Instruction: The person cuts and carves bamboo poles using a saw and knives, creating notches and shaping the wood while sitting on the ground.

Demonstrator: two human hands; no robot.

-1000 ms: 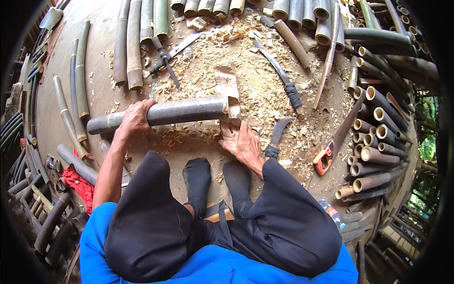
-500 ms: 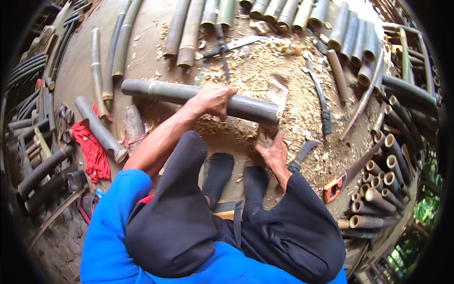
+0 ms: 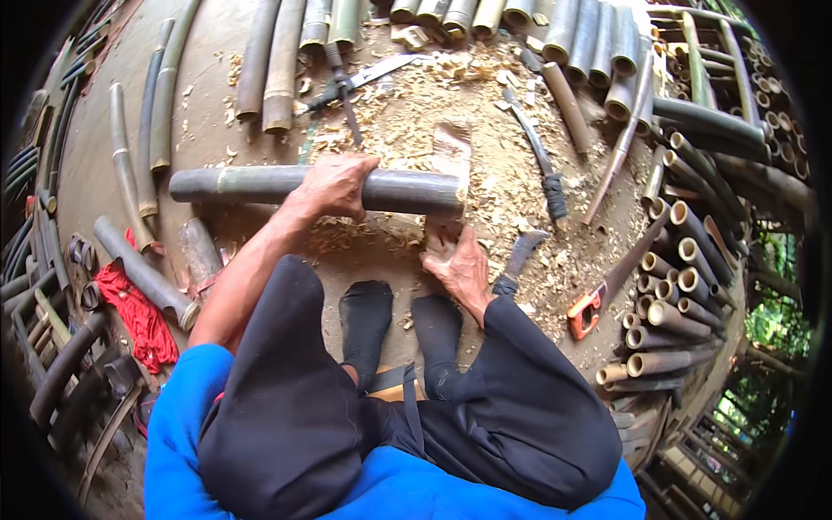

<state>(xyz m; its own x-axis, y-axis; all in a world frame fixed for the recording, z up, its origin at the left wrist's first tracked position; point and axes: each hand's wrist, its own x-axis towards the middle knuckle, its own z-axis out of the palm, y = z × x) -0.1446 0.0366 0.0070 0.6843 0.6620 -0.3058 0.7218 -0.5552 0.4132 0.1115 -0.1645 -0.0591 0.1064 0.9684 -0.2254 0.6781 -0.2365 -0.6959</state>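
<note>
My left hand [image 3: 338, 184] grasps the dark, cylindrical bamboo pole [image 3: 409, 192]; my right hand [image 3: 462, 270] touches the pale, long wooden block [image 3: 451, 149], grip unclear; I'd brace both firmly

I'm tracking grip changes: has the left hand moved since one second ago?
Yes: judged against the orange-handled saw, the left hand is farther right, nearer the right end of the bamboo tube.
</note>
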